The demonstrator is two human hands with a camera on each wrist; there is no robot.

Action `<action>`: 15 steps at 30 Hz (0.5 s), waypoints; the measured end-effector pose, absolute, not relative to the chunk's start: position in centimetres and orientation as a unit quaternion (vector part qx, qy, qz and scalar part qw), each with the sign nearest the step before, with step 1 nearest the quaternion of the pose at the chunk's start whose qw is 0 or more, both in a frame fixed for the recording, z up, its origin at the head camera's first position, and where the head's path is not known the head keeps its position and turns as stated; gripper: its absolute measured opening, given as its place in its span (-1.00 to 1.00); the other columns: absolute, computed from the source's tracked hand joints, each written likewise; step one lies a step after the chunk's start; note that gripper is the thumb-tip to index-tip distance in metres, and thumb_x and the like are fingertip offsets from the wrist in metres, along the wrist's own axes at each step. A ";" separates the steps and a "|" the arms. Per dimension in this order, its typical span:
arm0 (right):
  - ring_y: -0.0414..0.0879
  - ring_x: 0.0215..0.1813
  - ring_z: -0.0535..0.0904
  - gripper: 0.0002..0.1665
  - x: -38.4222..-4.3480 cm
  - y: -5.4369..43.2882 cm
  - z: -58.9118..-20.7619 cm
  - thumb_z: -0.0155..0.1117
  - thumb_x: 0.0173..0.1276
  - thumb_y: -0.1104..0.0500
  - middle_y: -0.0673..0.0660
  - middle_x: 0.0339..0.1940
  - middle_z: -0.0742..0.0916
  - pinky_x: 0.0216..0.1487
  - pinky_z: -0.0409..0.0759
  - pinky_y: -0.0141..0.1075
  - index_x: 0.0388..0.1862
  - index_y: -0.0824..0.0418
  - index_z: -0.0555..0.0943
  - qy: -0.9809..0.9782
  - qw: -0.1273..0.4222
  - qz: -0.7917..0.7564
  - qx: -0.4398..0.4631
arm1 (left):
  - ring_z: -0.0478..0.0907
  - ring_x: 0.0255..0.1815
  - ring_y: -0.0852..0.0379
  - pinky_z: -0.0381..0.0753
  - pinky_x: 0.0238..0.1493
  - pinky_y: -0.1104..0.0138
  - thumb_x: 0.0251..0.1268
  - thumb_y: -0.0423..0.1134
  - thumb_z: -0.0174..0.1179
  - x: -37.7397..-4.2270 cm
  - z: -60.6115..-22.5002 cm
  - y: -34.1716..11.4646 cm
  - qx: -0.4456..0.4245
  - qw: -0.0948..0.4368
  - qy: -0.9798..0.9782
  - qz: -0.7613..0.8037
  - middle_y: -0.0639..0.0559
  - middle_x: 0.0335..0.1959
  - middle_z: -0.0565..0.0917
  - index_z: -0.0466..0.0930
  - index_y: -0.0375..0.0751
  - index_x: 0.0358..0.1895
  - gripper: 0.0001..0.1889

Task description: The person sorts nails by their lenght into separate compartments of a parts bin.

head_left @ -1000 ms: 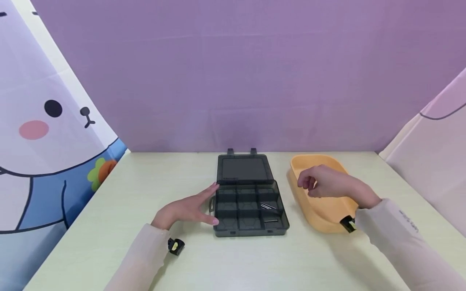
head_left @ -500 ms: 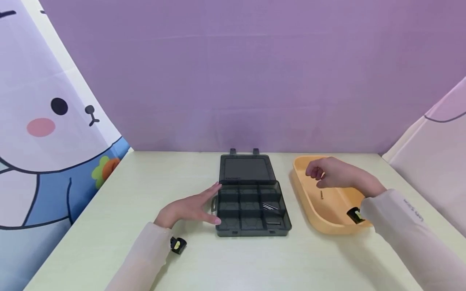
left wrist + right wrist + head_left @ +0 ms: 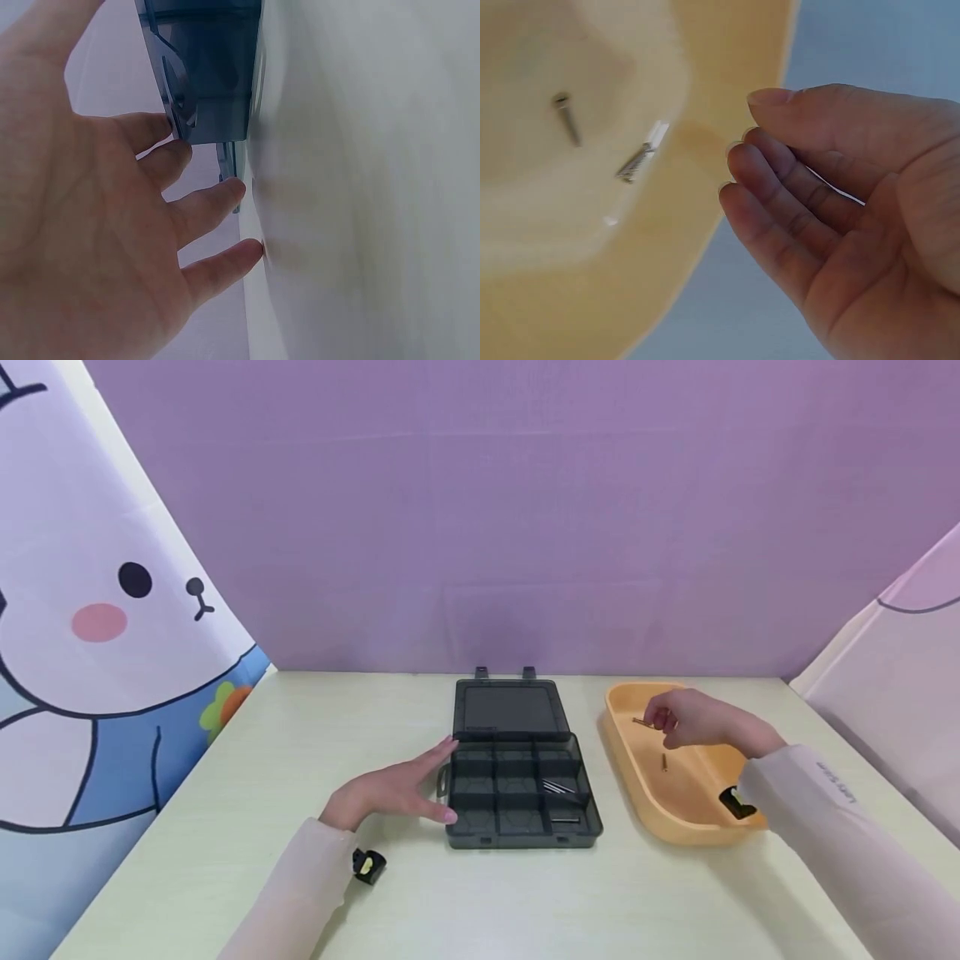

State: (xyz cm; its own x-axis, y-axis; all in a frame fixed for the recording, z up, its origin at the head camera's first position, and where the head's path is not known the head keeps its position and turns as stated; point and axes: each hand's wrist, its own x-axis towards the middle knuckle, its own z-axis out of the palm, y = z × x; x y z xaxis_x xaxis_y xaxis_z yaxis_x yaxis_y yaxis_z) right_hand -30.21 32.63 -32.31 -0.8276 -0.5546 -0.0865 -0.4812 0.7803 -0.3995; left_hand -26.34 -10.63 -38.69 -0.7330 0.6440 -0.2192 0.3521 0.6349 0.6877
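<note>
A dark see-through compartment box [image 3: 496, 793] lies with its lid [image 3: 510, 706] folded back. My left hand [image 3: 386, 793] spreads its fingers along the box's left side, thumb at the front corner; in the left wrist view that hand [image 3: 112, 210] has its fingertips beside the box wall. Over the yellow tray [image 3: 645, 810] hovers my right hand [image 3: 693, 722], fingers loosely bent. Nothing shows between thumb and fingers of the right hand [image 3: 840, 187] in the right wrist view. Inside the tray lie a screw [image 3: 566, 118] and, nearer the hand, another small screw-like piece [image 3: 636, 161], blurred.
Several thin metal pieces [image 3: 557, 786] sit in the box's right middle compartment, and one metal piece [image 3: 565, 820] in the front right one. A pale table [image 3: 525, 902] carries everything. Behind it hangs a purple cloth [image 3: 480, 527].
My right hand has moved right and slightly up over the tray, and its fingers have loosened. Screws on the tray floor have come into sight. The left hand stays at the box.
</note>
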 end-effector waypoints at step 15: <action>-0.13 -0.33 0.49 -0.65 -31.5 34.1 -35.6 0.41 -0.07 0.31 0.12 -0.39 0.64 -0.27 0.52 -0.29 -0.25 0.41 0.59 0.953 0.125 -0.144 -0.235 | -0.26 0.58 -0.05 -0.03 0.49 -0.04 0.05 0.20 0.33 -26.3 -38.8 -10.4 0.280 0.231 0.876 0.318 -0.02 0.58 -0.31 -0.32 -0.06 0.55 0.17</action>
State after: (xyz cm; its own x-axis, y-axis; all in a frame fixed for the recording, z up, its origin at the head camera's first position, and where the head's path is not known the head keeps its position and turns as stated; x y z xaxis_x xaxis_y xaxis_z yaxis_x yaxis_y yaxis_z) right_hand -31.48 34.11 -35.63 -0.8585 -0.4832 -0.1714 -0.4112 0.8486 -0.3328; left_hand -26.35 -10.41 -38.79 -0.7365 0.6374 -0.2264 0.3437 0.6409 0.6863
